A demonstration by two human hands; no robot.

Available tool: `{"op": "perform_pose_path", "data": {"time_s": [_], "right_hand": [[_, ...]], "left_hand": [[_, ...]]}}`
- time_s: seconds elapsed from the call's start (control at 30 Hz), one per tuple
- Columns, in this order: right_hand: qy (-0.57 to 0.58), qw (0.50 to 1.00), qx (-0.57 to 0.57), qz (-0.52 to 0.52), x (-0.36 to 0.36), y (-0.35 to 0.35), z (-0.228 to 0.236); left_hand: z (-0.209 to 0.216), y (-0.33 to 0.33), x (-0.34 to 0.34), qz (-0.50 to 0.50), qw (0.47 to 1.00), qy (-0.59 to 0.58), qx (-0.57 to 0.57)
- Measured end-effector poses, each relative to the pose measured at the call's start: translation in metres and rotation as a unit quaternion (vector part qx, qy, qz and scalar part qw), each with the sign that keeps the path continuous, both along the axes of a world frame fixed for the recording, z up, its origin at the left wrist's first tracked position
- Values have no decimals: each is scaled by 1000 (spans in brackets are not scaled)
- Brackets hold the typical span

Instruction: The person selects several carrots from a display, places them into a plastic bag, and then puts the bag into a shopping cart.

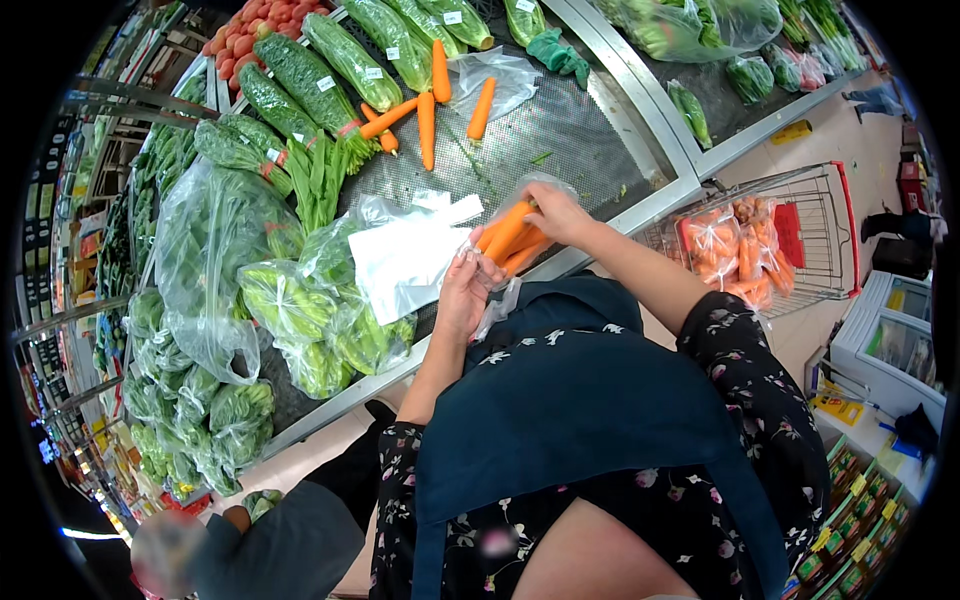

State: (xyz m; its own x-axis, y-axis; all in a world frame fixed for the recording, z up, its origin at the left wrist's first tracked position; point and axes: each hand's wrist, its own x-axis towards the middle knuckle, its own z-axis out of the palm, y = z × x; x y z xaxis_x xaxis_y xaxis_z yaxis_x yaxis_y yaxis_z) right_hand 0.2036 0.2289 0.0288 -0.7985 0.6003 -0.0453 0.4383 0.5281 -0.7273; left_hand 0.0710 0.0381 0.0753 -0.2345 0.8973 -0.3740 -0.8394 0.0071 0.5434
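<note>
Just beyond your right hand [558, 212], a dark, textured mat [590, 135] lies mostly bare, giving you open room that runs away from your fingers to the loose, orange, tapered carrots [427, 130]. A silvery metal rail [652, 212] bounds that room on your right hand's outer side and passes beneath your right forearm, close to your dark blue cloth apron [580, 390], so there is little space on your body's side. Left of your left hand [466, 286], room is tight: a stack of flat, white plastic sheets [405, 262] lies just beside it, with clear-bagged, leafy green vegetables [330, 315] further left. The bunch of orange carrots [508, 238] sits directly between your hands, with clear, thin plastic film [548, 184] around it. Your right hand is partly closed, fingers bent over the carrots' far side; your left hand is half curled, its fingertips against their near left ends. You cannot tell how firmly either one grips.
</note>
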Motion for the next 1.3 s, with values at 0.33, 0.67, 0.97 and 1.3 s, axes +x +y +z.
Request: {"op": "perform_pose_path", "data": {"time_s": [0.33, 0.67, 0.97, 1.3], "right_hand": [[-34, 930, 297, 215, 1, -29, -16], [-34, 907, 357, 219, -22, -45, -32], [2, 909, 347, 231, -25, -48, -34], [-23, 938, 340, -65, 5, -22, 21]], "left_hand": [[1, -2, 3, -7, 1000, -9, 0], [-1, 8, -1, -18, 1000, 2, -7], [-6, 8, -13, -20, 1000, 16, 7], [-14, -4, -19, -30, 999, -22, 23]]}}
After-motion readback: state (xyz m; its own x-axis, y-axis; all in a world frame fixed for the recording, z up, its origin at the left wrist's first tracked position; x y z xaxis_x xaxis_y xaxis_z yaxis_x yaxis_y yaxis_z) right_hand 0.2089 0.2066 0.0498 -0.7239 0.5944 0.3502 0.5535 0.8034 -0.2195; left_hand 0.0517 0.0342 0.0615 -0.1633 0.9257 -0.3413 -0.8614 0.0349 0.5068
